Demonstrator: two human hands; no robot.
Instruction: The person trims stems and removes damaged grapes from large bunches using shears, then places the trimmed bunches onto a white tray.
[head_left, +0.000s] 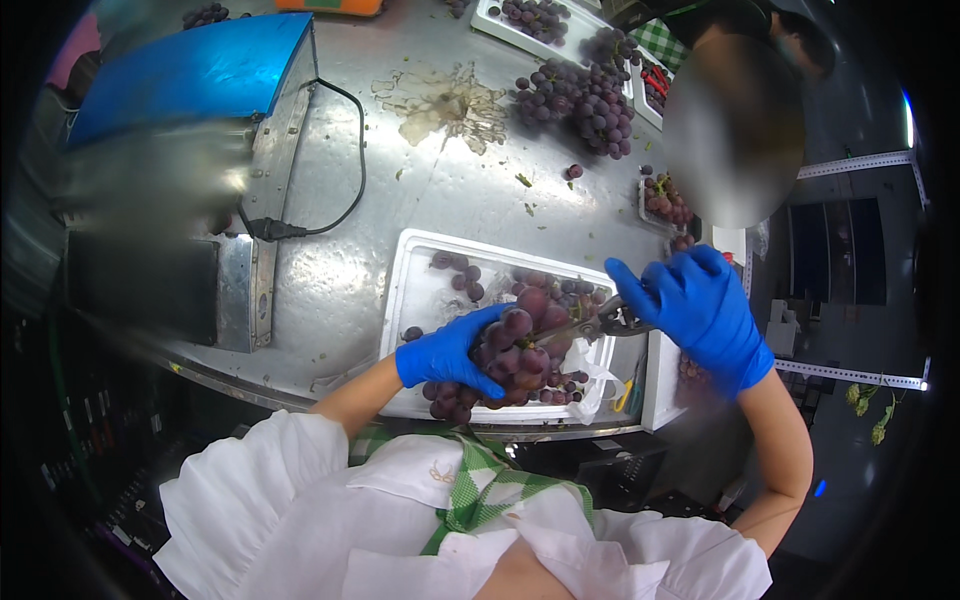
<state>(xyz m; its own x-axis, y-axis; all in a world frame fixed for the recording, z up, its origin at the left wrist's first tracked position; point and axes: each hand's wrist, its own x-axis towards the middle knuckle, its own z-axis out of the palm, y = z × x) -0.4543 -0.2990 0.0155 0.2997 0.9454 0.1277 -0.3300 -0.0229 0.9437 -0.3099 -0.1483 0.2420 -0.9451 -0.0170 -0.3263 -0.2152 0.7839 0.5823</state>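
Note:
A bunch of dark red grapes (517, 349) rests in my blue-gloved left hand (454, 352), above a white foam tray (409, 270). My right hand (697, 315), gloved in blue too, grips small metal snips (611, 321) by the handles. Their blades point left and reach in against the grapes; whether they are parted is hard to see. Inside the tray lie loose grapes (459, 274), more small clusters and a crumpled piece of white plastic (596, 382). The held bunch and my left hand hide part of the tray.
On the metal table (322, 315), a blue-topped machine (202, 67) with a black cable (364, 150) stands at left. Large grape bunches (577, 97) lie at the back, near a grape-filled clear punnet (664, 201). Yellow-and-green-handled scissors (628, 396) lie right of the tray. Another person is at upper right.

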